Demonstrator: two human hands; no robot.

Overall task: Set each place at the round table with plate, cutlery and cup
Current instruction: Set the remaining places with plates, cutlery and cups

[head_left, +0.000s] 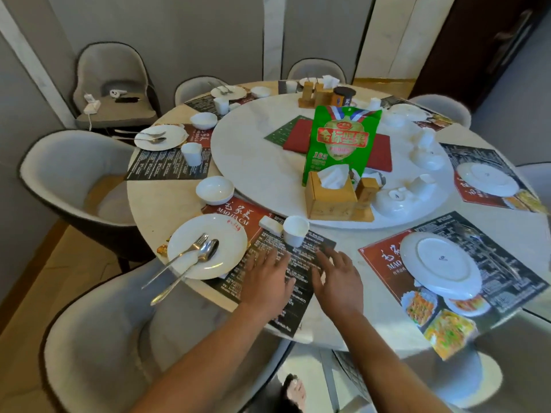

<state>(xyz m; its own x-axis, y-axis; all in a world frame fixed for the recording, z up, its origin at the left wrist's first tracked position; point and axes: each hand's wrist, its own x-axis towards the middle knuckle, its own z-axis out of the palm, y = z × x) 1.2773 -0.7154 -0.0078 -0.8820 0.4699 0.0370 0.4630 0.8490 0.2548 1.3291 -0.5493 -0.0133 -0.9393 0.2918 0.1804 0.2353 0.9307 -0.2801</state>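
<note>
Head view, looking down on the round table [155, 204] from its near edge. Both hands over the dark printed placemat [268, 272] of the nearest place. Left hand [268, 275] flat, fingers straight and spread, holding nothing; whether it presses the mat or hovers just above, cannot tell. Right hand [335, 275] likewise, fingers loose and apart, empty.

This place looks complete: white plate [217, 248] on the mat's left part, fork [179, 257] and spoon [205, 251] lying across it with handles overhanging the rim toward the chair, white cup [295, 231] upright just beyond the fingertips, small bowl [214, 189] further in, near the turntable [253, 162].

Step in hand, by my reading: finishing or squaring up this setting.

Next place to the right has only an upturned plate [441, 263], base ring showing, on its own mat; no cutlery or cup visible there. Next move likely calls for turning that plate over and bringing cutlery and a cup. Spare white crockery [417, 186] sits on the turntable's right side, too washed out to tell piece from piece
</note>
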